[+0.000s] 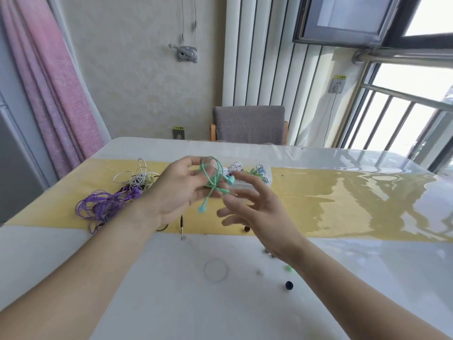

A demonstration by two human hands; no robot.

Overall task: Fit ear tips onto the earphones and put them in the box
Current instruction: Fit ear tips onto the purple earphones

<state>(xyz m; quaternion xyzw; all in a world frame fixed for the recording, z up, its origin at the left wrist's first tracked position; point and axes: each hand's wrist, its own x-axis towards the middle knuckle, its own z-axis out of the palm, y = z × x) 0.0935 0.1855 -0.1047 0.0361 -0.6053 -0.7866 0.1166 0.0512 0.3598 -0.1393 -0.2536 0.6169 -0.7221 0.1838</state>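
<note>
Glossy white table (171, 303), yellow runner across it. My left hand (179, 192) pinches the coiled green earphones (214, 179); one bud dangles below the grip. Right hand (252, 207), fingers spread and grasping nothing, sits just right of it, nearer the clear box (266, 179) beyond.

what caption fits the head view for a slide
Left hand holds coiled green earphones above the table; right hand open beside them.
</note>
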